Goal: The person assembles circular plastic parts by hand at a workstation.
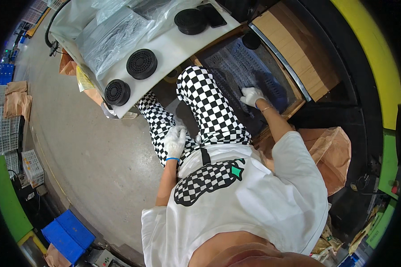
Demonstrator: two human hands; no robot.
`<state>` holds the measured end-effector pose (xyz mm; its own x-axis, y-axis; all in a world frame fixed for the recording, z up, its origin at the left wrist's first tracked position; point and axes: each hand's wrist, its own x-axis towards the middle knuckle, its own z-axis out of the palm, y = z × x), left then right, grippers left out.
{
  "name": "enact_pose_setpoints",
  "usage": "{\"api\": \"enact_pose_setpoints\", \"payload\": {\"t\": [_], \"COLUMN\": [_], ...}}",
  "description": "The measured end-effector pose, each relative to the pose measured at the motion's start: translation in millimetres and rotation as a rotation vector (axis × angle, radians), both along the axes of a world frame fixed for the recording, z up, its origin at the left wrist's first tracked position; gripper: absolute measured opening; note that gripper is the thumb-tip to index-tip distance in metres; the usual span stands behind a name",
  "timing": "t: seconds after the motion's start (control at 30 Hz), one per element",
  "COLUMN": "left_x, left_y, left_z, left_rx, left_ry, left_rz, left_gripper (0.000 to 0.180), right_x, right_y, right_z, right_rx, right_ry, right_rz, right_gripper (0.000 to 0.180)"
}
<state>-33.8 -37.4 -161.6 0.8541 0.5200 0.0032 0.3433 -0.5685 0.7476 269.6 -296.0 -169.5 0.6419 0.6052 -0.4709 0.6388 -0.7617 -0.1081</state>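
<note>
- White desk (pixel 173 54) at eleven o'clock; three black grilled discs (pixel 141 63) along it, apparently already set out;
- right hand (pixel 252 96), two o'clock, half curled at bluish plastic (pixel 238 64); cannot tell its grip;
- left hand (pixel 175 141), nine o'clock, loosely curled on a checked trouser leg (pixel 157 116); no held thing shows;
- dark round piece (pixel 251 41), one o'clock, perhaps left to handle.

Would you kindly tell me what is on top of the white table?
Three round black parts, a dark flat slab and clear plastic sheeting; what it covers cannot be seen.
</note>
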Motion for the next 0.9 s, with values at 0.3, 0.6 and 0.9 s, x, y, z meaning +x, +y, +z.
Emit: {"api": "enact_pose_setpoints", "payload": {"t": [0.3,0.6,0.9], "left_x": [-3,6,11], "left_y": [0,-10,2], "left_z": [-1,-7,-49], "left_rx": [0.065,-0.687,-0.932], "left_ry": [-0.043,-0.034,0.134], "left_rz": [-0.002,0.132,0.033], "left_gripper": [0.011,0.022,0.025], "right_x": [-39,-57,-71], "right_y": [10,32,39], "right_z": [-7,-31,-31], "right_rx": [-0.105,0.196,0.356], "right_ry": [0.254,0.016,-0.051], "right_rz": [-0.077,-0.252,-0.476], "right_gripper": [0.040,0.044,0.039]}}
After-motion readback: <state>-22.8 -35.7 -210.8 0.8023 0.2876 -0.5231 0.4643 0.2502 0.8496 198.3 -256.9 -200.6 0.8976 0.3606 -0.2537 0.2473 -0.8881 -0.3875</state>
